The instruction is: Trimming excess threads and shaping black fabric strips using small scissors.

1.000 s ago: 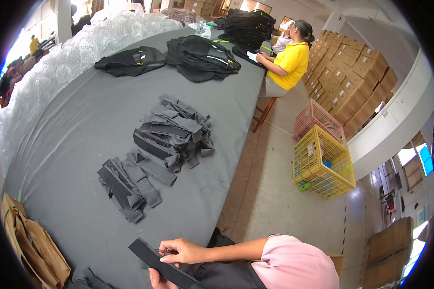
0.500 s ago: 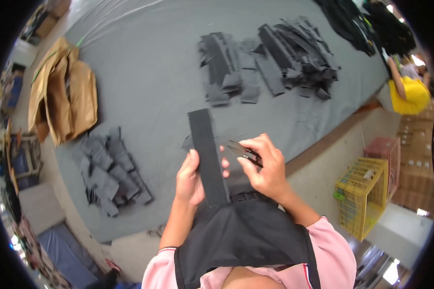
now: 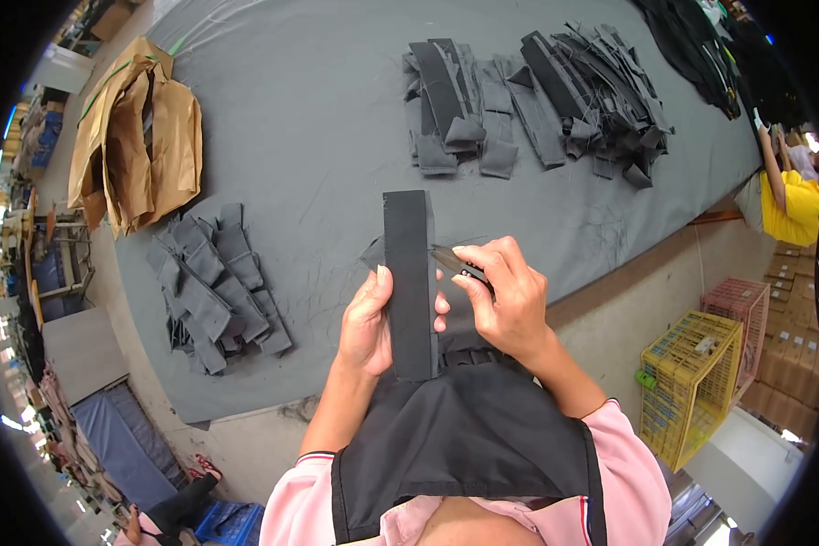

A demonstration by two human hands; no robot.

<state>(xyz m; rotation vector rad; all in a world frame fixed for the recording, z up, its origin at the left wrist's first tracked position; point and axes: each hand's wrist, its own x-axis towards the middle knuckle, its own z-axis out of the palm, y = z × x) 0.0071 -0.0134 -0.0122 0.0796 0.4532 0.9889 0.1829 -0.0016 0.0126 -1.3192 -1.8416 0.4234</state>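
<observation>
My left hand (image 3: 366, 320) is closed round a long dark fabric strip (image 3: 408, 282), thumb on its left edge and fingertips showing past its right edge. The strip stands lengthwise in front of my black apron. In my right hand (image 3: 510, 296) is a small pair of black thread snips (image 3: 462, 266), gripped between thumb and fingers. Their pointed blades lie at the strip's right edge, close to some loose threads. Whether the blades touch the cloth I cannot tell. A small grey flap (image 3: 373, 253) sticks out behind the strip on the left.
The grey-covered table (image 3: 309, 164) bears a pile of fabric strips (image 3: 217, 291) at left and larger piles (image 3: 601, 100) at the far right. A brown paper bag (image 3: 136, 136) stands at the far left. Yellow (image 3: 692, 382) and pink crates (image 3: 746, 300) sit right; a person in yellow (image 3: 792, 205) works beyond.
The strip has turned more upright in my left hand. The snips have come closer to its right edge. My view has shifted slightly, and part of another person now shows at lower left.
</observation>
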